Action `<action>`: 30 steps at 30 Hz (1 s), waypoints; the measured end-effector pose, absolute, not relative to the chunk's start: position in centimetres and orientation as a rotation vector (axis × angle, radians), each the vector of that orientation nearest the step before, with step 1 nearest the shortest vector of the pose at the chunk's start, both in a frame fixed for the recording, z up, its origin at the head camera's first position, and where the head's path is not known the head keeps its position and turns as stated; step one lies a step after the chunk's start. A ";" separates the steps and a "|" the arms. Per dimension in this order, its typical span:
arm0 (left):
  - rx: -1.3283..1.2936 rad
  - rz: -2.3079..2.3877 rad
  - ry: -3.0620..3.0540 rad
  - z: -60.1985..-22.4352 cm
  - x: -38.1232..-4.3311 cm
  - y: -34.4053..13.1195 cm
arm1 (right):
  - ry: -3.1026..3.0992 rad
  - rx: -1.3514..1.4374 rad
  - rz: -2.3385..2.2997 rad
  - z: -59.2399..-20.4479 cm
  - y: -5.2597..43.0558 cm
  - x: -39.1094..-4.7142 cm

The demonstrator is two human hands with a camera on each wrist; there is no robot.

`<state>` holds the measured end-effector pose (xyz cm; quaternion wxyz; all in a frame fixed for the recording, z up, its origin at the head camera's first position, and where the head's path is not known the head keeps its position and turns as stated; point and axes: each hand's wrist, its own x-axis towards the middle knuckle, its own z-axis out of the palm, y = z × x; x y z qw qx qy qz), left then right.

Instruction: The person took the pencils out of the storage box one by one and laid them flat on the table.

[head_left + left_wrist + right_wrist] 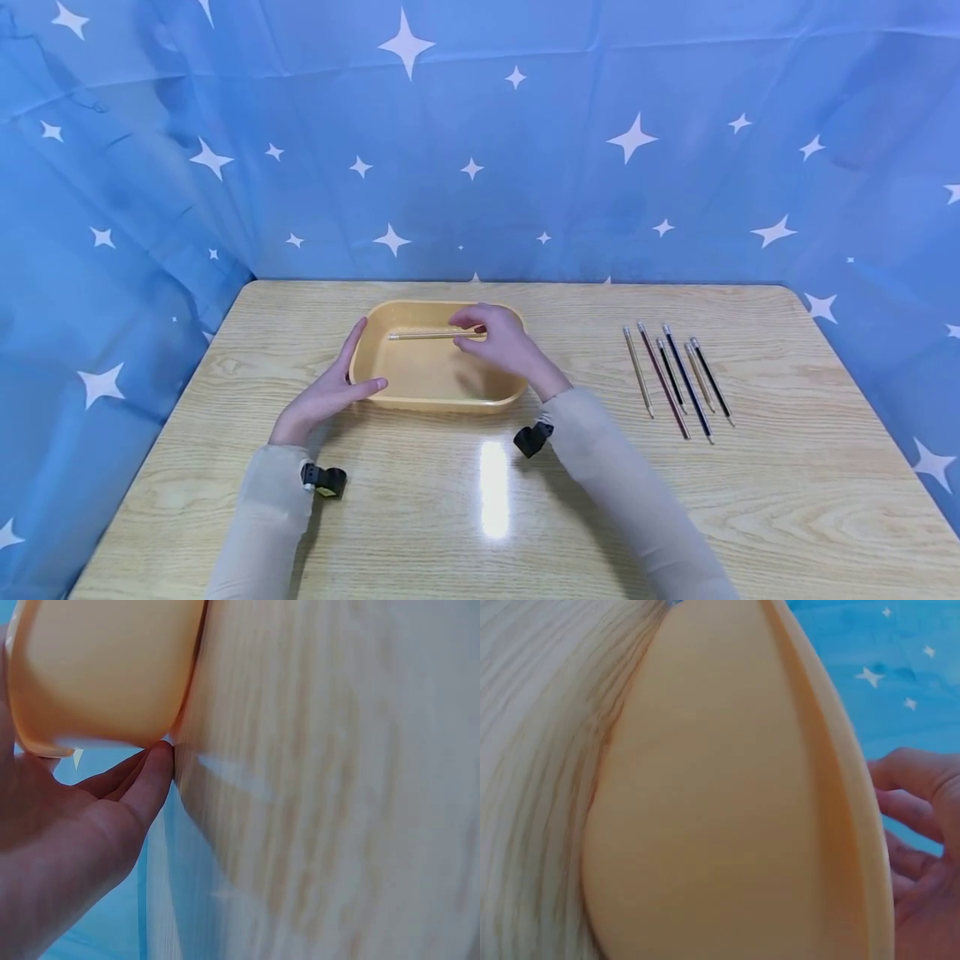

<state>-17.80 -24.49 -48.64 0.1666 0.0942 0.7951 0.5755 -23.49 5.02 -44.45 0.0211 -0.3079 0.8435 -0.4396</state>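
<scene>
A yellow plastic tray (438,402) stands near the back of the table, and its outer wall (105,667) fills much of the left wrist view. My left hand (330,392) holds its front left corner, thumb at the front rim and fingers along the left side. A single pencil (420,336) lies crosswise in the tray, its eraser end to the left. Over the tray's right half is my right hand (498,337), thumb and forefinger apart on either side of the pencil's right part. The right wrist view shows these fingers (911,769) beyond the rim; the pencil is hidden there.
Several pencils lie in a loose row right of the tray, among them a dark blue pencil (687,383), a dark red pencil (663,379) and a natural-coloured pencil (638,372). A blue star-patterned cloth (525,167) hangs behind the wooden table (420,517).
</scene>
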 end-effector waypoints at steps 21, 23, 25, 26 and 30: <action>0.259 1.684 2.218 -48.9 -17.9 -24.4 | 2.493 -0.911 -1.132 -44.7 1.2 -25.2; 0.261 1.683 2.223 -49.0 -18.0 -24.4 | 2.472 -0.910 -1.129 -45.0 1.1 -25.4; 0.256 1.686 2.220 -49.1 -17.9 -24.3 | 2.456 -0.916 -1.133 -45.2 1.1 -25.5; 0.250 1.686 2.219 -49.1 -17.9 -24.3 | 2.450 -0.916 -1.137 -45.3 1.1 -25.6; 0.245 1.678 2.225 -48.9 -17.9 -24.5 | 2.430 -0.889 -1.140 -45.5 1.0 -25.6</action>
